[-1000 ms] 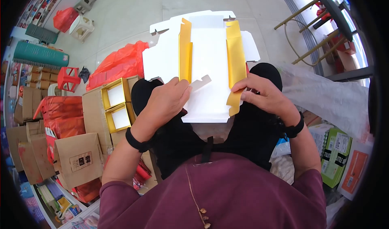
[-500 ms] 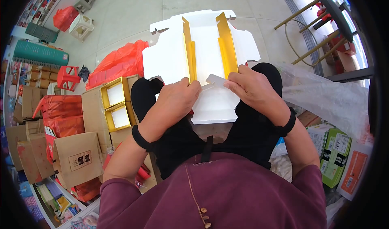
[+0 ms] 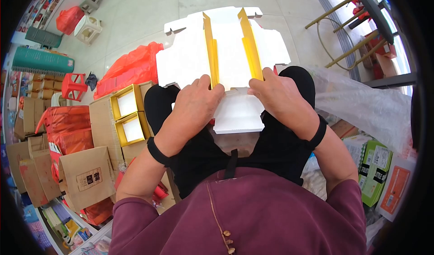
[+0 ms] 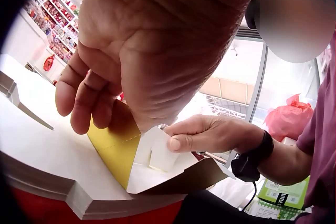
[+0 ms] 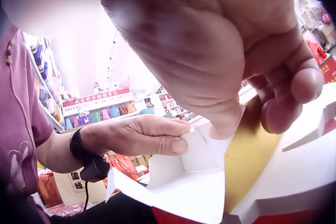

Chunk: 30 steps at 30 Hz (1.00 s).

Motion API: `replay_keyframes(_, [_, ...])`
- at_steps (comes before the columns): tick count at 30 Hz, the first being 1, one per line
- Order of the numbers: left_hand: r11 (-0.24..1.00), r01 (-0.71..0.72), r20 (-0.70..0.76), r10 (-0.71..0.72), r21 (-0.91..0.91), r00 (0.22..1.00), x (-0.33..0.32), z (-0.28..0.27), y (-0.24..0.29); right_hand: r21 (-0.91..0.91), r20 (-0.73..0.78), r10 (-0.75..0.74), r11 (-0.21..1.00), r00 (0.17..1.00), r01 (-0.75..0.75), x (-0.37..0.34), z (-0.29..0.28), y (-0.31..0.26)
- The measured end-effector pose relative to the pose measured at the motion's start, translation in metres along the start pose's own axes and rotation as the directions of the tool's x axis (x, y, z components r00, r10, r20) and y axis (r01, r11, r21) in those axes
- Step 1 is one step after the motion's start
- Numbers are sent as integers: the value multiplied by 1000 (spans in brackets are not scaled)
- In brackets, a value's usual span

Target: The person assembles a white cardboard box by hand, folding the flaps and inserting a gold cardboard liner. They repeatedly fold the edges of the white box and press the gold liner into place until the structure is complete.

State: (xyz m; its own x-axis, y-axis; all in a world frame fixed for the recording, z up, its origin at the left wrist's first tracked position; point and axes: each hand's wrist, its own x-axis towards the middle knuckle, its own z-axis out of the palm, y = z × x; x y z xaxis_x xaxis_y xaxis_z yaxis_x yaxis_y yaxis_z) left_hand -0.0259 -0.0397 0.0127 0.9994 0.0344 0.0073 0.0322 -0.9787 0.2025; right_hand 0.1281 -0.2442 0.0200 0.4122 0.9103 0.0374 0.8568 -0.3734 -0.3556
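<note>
A white-inside, gold-outside cardboard box blank (image 3: 233, 51) lies over the lap, on top of more flat white blanks (image 3: 181, 56). Its two long gold side walls (image 3: 209, 42) stand up facing each other. My left hand (image 3: 198, 102) pinches the near end of the left wall; my right hand (image 3: 284, 103) pinches the near end of the right one. Between the hands, notched white corner tabs (image 4: 163, 150) are turned inward and meet, as the left wrist view shows. The white end flap (image 3: 238, 118) lies folded out toward the body.
Two gold open boxes (image 3: 124, 116) sit on brown cardboard to the left, near red plastic bags (image 3: 129, 67). Brown cartons (image 3: 88, 173) stand further left. To the right are clear plastic sheeting (image 3: 357, 99), a green box (image 3: 375, 169) and a stool with gold legs (image 3: 332, 11).
The right hand has moved inward and the right gold wall, which leaned outward, now stands up. Both end tabs have swung inward between the hands.
</note>
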Motion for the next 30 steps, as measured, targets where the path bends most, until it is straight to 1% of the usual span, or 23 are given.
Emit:
replay_keyframes(1, [1000,18,19,-18,0,1000,1,0,0,-19,1,3,1000,1000,-3,1,2,-1])
replay_keyframes(4, [999,37,-223,-35,3,974,2,5,3,-51,6,-5,999,1000,6,1,9,0])
replay_keyframes(6, [999,-44,-356,49,22,933,8,0,6,-50,3,-26,998,1000,26,1,9,5])
replay_keyframes(7, [996,-79,-418,86,34,904,9,-1,8,-52,15,-3,999,1000,4,1,8,5])
replay_keyframes(9, [989,-146,-312,135,-12,940,9,11,8,-54,40,35,998,999,-33,3,6,1])
replay_keyframes(10, [984,-176,-259,161,-36,952,10,17,6,-28,57,44,999,997,-43,3,4,1])
replay_keyframes(11, [980,-199,-257,196,15,947,12,21,2,-1,73,55,998,996,-55,3,3,1])
replay_keyframes(12, [981,-189,-256,174,-35,951,13,23,0,25,88,67,997,994,-70,3,1,3])
replay_keyframes(14, [976,-170,-253,132,-137,958,16,27,-1,248,-14,25,969,1000,-20,-3,8,17])
replay_keyframes(15, [974,-176,-257,135,-145,957,16,27,-1,351,-67,9,936,998,15,-7,10,25])
replay_keyframes(18, [969,-180,-263,131,-171,956,17,27,-2,548,-51,-4,836,999,31,-17,8,37])
replay_keyframes(21, [965,-174,-258,120,-196,959,18,27,-3,494,46,6,869,999,-28,-23,-5,30])
replay_keyframes(24, [963,-172,-256,116,-209,960,18,28,-2,357,6,-28,934,1000,24,-19,-10,23])
replay_keyframes(27, [959,-179,-260,120,-218,958,18,26,-2,269,-27,-89,959,996,93,-14,5,26])
replay_keyframes(30, [957,-179,-248,120,-230,961,17,23,-2,116,-173,-120,983,978,141,-13,20,29])
